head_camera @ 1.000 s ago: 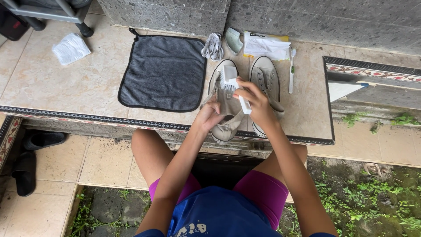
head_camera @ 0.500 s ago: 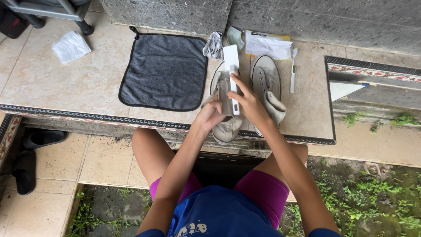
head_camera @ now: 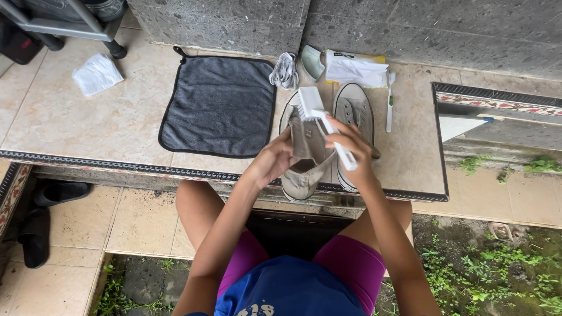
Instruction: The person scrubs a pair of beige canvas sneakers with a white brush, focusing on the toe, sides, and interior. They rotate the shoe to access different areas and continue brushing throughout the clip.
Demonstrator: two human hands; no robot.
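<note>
From the head view, the left hand (head_camera: 274,162) grips a beige canvas sneaker (head_camera: 305,158), its long axis running away from the person, toe hidden behind a white plastic scrub brush (head_camera: 322,126). The right hand (head_camera: 354,149) curls around the brush handle, bristles toward the shoe, over the tiled ledge (head_camera: 88,126).

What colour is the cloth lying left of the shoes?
Dark grey cloth, black edging; the head view shows it.

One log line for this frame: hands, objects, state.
left hand: grips beige canvas sneaker | right hand: holds white scrub brush over it | second sneaker, grey cloth on tiled ledge
</note>
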